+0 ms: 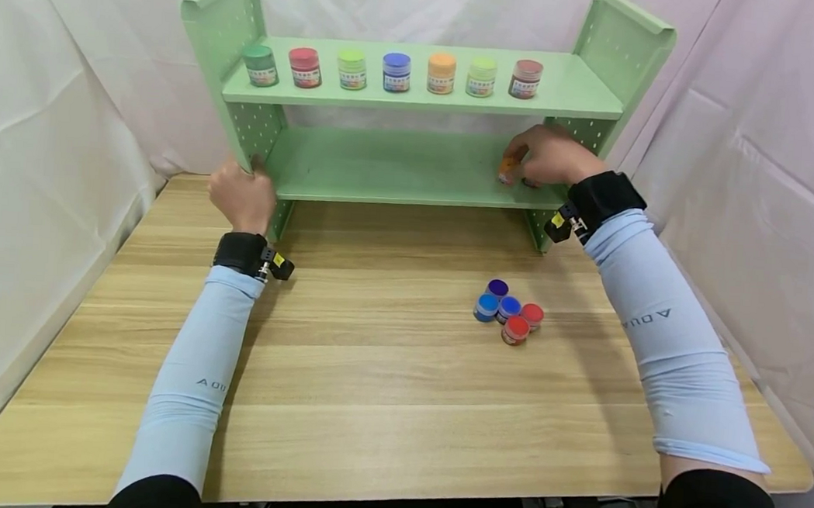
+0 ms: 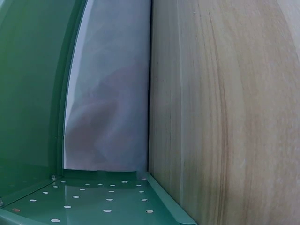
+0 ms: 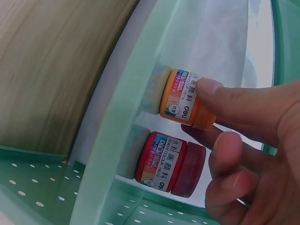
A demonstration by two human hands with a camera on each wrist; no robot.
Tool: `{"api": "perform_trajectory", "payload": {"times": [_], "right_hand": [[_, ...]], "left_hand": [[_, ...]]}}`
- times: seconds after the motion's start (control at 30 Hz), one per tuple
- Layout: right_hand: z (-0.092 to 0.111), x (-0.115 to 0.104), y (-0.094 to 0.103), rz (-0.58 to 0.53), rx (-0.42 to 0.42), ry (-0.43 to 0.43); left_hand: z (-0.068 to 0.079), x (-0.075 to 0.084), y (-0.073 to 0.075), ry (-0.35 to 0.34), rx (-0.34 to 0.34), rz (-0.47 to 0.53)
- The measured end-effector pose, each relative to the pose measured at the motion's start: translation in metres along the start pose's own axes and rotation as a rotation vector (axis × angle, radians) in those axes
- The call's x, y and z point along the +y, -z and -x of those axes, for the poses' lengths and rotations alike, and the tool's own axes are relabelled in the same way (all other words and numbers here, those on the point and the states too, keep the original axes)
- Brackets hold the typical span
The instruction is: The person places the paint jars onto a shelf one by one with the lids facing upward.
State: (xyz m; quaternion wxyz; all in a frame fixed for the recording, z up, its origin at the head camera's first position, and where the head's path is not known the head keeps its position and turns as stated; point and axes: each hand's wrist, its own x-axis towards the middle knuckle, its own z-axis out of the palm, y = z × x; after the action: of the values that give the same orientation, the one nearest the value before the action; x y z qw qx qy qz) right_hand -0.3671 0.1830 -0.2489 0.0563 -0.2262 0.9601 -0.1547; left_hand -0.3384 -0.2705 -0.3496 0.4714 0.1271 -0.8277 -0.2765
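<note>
With thumb and fingers, my right hand (image 1: 551, 156) pinches an orange paint jar (image 3: 180, 97) at the right end of the green rack's lower shelf (image 1: 384, 163). The jar's base is at the shelf surface in the right wrist view, its label facing out. Beside it stands a dark red paint jar (image 3: 161, 161), mostly covered by the hand in the head view. My left hand (image 1: 243, 196) grips the front edge of the rack's left side panel (image 1: 257, 132); its fingers are largely hidden. The left wrist view shows the perforated panel (image 2: 89, 199) but not the hand.
Along the upper shelf (image 1: 416, 103) several paint jars stand in a row, from a dark green jar (image 1: 261, 66) to a brownish-red jar (image 1: 526, 79). On the wooden table (image 1: 370, 392), blue jars (image 1: 486, 307) and red jars (image 1: 516, 330) cluster together. White curtains (image 1: 59, 108) surround the table.
</note>
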Motion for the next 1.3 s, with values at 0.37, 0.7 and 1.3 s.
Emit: {"api": "perform_trajectory", "payload": {"times": [0.37, 0.7, 1.3], "right_hand": [[0.001, -0.001, 0.002, -0.027, -0.017, -0.009], [0.013, 0.001, 0.005, -0.085, 0.139, 0.013], [0.071, 0.010, -0.065, -0.288, -0.076, 0.268]], "left_hand": [[0.001, 0.000, 0.000, 0.007, 0.002, -0.006], [0.000, 0.000, 0.001, 0.021, -0.001, 0.000], [0.002, 0.002, 0.002, 0.052, -0.027, 0.005]]}}
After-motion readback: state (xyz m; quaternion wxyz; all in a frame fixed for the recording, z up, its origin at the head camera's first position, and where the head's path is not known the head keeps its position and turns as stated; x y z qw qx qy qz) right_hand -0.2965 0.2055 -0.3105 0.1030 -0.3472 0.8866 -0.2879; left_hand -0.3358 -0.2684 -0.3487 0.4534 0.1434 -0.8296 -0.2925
